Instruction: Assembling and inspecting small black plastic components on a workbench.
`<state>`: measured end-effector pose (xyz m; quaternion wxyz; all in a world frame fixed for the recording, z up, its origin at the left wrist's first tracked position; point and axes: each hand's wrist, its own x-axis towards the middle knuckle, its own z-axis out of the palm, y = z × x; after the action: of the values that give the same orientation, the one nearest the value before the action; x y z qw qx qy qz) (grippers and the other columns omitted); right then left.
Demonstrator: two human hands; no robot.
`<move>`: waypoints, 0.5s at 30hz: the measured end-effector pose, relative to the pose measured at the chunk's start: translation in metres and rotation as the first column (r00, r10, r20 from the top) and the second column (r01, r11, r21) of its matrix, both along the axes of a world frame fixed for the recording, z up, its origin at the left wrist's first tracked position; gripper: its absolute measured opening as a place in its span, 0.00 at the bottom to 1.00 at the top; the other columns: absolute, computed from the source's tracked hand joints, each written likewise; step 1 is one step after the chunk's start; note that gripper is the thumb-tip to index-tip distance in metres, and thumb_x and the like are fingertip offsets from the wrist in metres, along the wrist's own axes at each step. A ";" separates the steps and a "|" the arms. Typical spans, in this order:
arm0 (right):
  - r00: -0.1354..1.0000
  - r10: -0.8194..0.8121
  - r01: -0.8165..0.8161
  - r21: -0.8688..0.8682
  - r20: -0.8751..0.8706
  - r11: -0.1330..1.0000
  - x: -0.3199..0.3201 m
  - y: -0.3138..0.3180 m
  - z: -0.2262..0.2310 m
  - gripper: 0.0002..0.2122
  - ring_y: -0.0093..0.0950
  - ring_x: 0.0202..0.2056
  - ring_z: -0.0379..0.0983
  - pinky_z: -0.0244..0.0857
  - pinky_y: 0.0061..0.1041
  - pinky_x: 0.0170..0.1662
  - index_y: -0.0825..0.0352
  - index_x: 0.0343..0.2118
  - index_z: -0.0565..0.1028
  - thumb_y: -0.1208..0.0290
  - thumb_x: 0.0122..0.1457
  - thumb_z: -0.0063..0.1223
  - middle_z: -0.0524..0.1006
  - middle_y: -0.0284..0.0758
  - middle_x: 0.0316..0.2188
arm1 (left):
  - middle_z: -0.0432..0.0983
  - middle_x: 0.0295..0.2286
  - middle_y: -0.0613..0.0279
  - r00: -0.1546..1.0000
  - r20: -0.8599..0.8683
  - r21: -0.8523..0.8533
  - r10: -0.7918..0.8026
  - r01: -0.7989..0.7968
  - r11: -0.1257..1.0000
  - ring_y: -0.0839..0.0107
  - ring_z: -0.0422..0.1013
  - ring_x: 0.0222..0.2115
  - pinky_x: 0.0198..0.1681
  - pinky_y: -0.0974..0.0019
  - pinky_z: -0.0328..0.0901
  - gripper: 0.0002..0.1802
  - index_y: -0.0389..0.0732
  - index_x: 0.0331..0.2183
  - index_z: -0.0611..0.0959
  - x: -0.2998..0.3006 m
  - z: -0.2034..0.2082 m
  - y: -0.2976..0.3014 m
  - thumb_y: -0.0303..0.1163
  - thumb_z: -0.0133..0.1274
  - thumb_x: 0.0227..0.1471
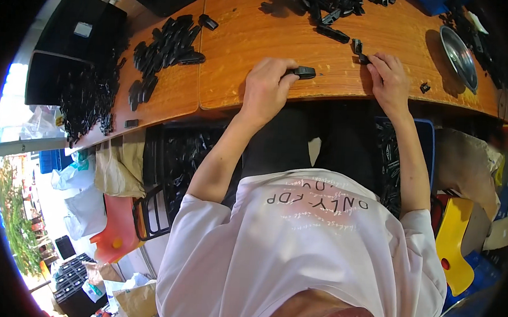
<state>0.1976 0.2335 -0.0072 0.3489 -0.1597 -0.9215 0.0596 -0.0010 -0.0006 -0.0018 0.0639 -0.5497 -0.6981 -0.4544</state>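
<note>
Gripping a black plastic clip (304,73) at upper centre, the left hand (266,90) was closed on it, its long axis running left-right toward the other hand. The right hand (389,80), just right, pinched a smaller black piece (362,58) on the wooden table (242,33); hands apart.

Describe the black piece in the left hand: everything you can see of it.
The black plastic piece is small, oblong and matte, likely moulded plastic. It lies roughly level, long axis left to right, just above the wooden tabletop near its front edge. The left hand pinches its left end between the fingertips; the right end sticks out free. The right hand is apart from it, on another small black part. Finer detail is too small to tell.
</note>
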 end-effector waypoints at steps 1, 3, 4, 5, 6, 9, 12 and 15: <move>1.000 -0.004 0.003 -0.027 -0.023 1.000 -0.002 0.000 -0.003 0.11 0.39 0.42 0.75 0.71 0.34 0.43 0.65 0.42 0.80 0.73 0.56 0.61 0.78 0.35 0.42 | 0.80 0.32 0.56 1.000 0.000 -0.004 0.010 -0.010 1.000 0.56 0.74 0.35 0.39 0.59 0.68 0.14 0.38 0.38 0.83 0.000 0.000 0.000 0.22 0.62 0.46; 0.999 -0.003 0.001 -0.056 -0.045 0.998 -0.005 0.002 -0.008 0.11 0.38 0.42 0.75 0.71 0.34 0.42 0.65 0.42 0.81 0.72 0.56 0.62 0.78 0.35 0.41 | 0.80 0.33 0.55 0.999 0.010 0.018 0.046 -0.047 0.999 0.57 0.75 0.36 0.41 0.60 0.68 0.16 0.39 0.41 0.82 0.000 -0.001 0.000 0.23 0.63 0.46; 0.997 -0.013 0.007 -0.077 -0.071 0.997 -0.006 0.002 -0.007 0.10 0.38 0.42 0.75 0.71 0.34 0.42 0.65 0.42 0.81 0.71 0.56 0.62 0.78 0.35 0.41 | 0.80 0.33 0.55 0.999 0.009 0.015 0.050 -0.050 0.999 0.57 0.75 0.36 0.41 0.60 0.68 0.16 0.39 0.41 0.82 0.000 0.000 -0.001 0.23 0.63 0.46; 0.995 -0.024 0.014 -0.098 -0.097 0.995 -0.007 0.002 -0.005 0.10 0.37 0.42 0.76 0.71 0.33 0.42 0.65 0.41 0.81 0.70 0.56 0.63 0.79 0.34 0.41 | 0.80 0.34 0.56 0.999 -0.011 0.000 0.050 -0.050 0.999 0.57 0.75 0.37 0.42 0.60 0.68 0.17 0.40 0.42 0.82 0.000 0.002 -0.003 0.23 0.63 0.46; 0.995 -0.023 0.013 -0.100 -0.097 0.995 -0.008 0.001 -0.004 0.10 0.37 0.42 0.76 0.71 0.33 0.42 0.65 0.41 0.81 0.70 0.56 0.63 0.79 0.34 0.41 | 0.80 0.34 0.56 0.998 -0.031 -0.014 0.050 -0.050 0.999 0.57 0.75 0.38 0.43 0.60 0.67 0.18 0.40 0.43 0.82 0.000 0.003 -0.004 0.23 0.63 0.46; 0.999 0.020 -0.021 -0.032 -0.033 0.999 -0.009 -0.003 0.001 0.10 0.36 0.43 0.76 0.71 0.32 0.42 0.64 0.40 0.81 0.69 0.56 0.63 0.79 0.34 0.41 | 0.80 0.34 0.56 0.995 -0.038 -0.032 0.092 -0.094 0.995 0.58 0.75 0.39 0.45 0.60 0.67 0.18 0.41 0.43 0.82 -0.003 0.001 -0.008 0.22 0.63 0.46; 0.999 0.025 -0.028 -0.118 -0.029 0.993 -0.007 0.000 -0.002 0.10 0.36 0.43 0.76 0.71 0.32 0.43 0.64 0.39 0.81 0.68 0.56 0.64 0.79 0.34 0.41 | 0.80 0.34 0.56 0.998 -0.004 -0.008 0.069 -0.069 0.998 0.58 0.75 0.38 0.43 0.61 0.68 0.18 0.41 0.43 0.83 -0.003 0.001 -0.006 0.21 0.62 0.46; 0.998 -0.002 -0.005 -0.121 -0.065 0.993 -0.006 -0.004 -0.003 0.11 0.37 0.43 0.76 0.71 0.32 0.43 0.64 0.40 0.81 0.68 0.55 0.64 0.78 0.35 0.42 | 0.81 0.35 0.56 0.998 0.020 -0.018 0.062 -0.062 0.998 0.60 0.76 0.38 0.41 0.63 0.69 0.18 0.40 0.42 0.83 -0.002 0.000 -0.006 0.21 0.63 0.46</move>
<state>0.1914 0.2293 -0.0104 0.3681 -0.1779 -0.9046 0.1209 -0.0034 -0.0069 -0.0014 0.0661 -0.5237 -0.7194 -0.4516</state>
